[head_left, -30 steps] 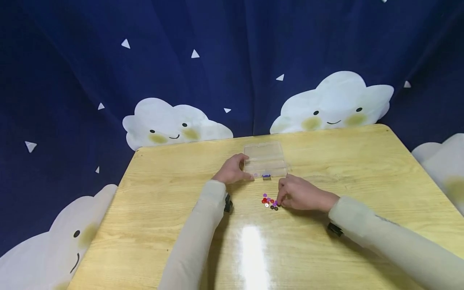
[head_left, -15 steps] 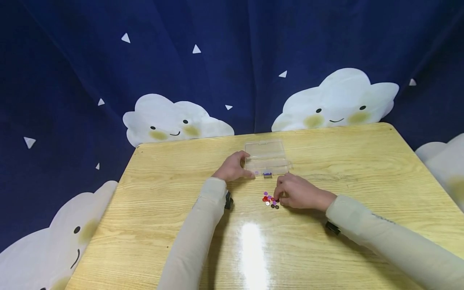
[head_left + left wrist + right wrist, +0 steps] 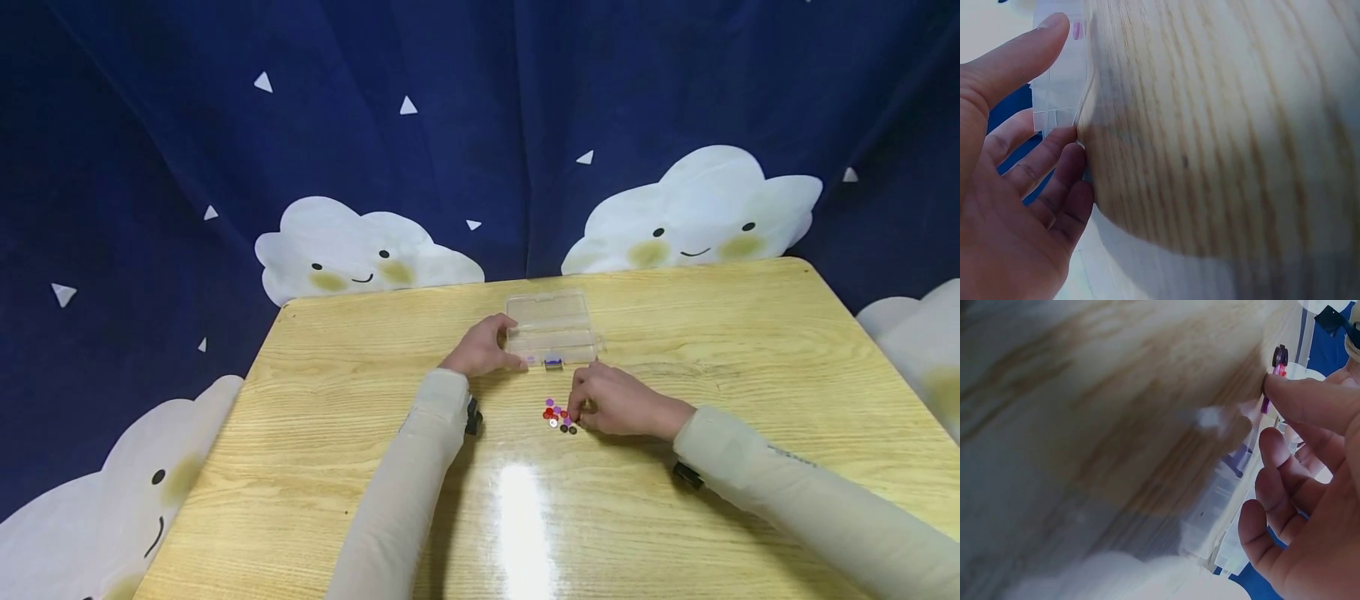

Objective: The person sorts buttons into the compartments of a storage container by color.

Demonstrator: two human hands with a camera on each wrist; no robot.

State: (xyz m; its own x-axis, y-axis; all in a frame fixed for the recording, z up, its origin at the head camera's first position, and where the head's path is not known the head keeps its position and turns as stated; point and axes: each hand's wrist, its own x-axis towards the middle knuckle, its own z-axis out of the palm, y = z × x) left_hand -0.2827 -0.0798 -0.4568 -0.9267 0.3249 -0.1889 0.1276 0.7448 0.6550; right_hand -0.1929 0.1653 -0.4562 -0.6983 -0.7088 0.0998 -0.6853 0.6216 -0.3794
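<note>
A clear plastic box (image 3: 551, 312) lies with its lid raised back on the table, its front compartments toward me. My left hand (image 3: 482, 347) holds its left end, thumb at the front corner and fingers along the side. A purple button (image 3: 1077, 30) shows inside, near the thumb. In front of the box lies a small cluster of red, purple, white and black buttons (image 3: 553, 422). My right hand (image 3: 618, 401) is at the cluster's right side, thumb and index finger pinching a dark button at the tabletop; the fingertips partly hide it. Its other fingers (image 3: 1272, 494) are loosely bent.
The wooden table (image 3: 337, 433) reaches back to a dark blue curtain (image 3: 450, 100) printed with white clouds. A blue-purple clasp (image 3: 553, 363) sits at the box's front edge, between the hands. A bright glare strip (image 3: 521, 525) lies in front of the buttons.
The right hand has shifted slightly left over the cluster, its fingertips working at the dark button there. The left hand stays on the box, which has not moved.
</note>
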